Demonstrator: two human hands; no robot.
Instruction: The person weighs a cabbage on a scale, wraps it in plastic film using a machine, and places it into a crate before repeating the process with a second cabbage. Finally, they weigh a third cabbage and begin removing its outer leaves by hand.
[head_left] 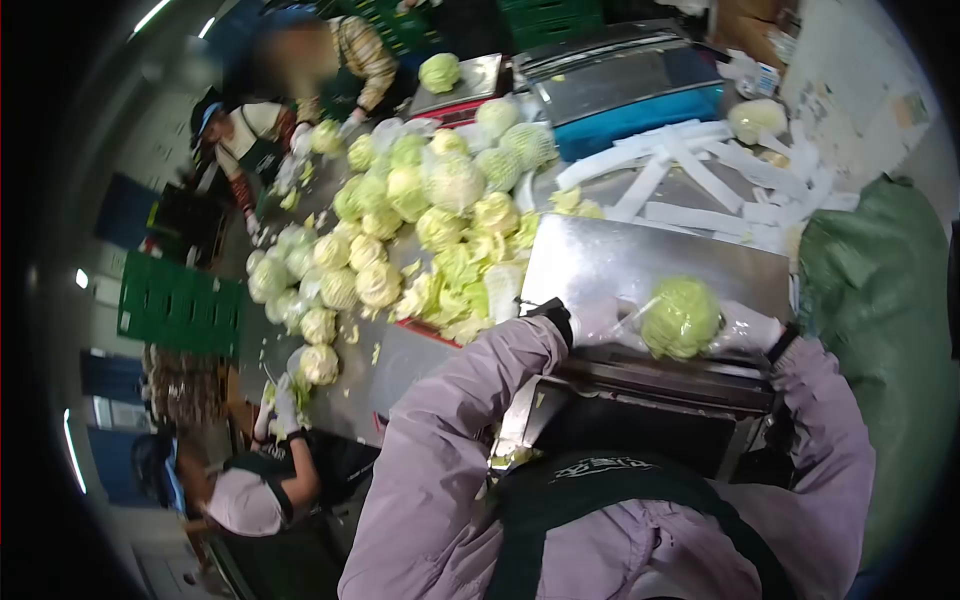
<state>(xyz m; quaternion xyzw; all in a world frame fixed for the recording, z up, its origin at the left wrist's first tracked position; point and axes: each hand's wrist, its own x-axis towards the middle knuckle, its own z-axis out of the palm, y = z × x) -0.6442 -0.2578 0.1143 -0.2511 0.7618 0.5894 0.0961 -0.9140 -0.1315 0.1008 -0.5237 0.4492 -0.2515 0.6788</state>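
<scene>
A pale green cabbage (680, 317) in clear, shiny plastic film sits between my hands at the near edge of a flat metal plate (660, 250). My left hand (598, 322), in a white glove, is closed at the cabbage's left side, where a stretch of clear film (630, 322) runs from the fingers to the cabbage. On the other side, my gloved right hand (748, 328) is closed against the wrapped cabbage; its fingertips are partly hidden. Loose cabbage leaves (460, 285) lie left of the plate.
Many cabbages (405, 190) are heaped on the table, some in foam nets. White foam strips (690, 175) lie beyond the plate, near a blue-sided machine (640, 125). A green sack (870, 270) stands at right. Co-workers (250, 480) work along the left and far sides.
</scene>
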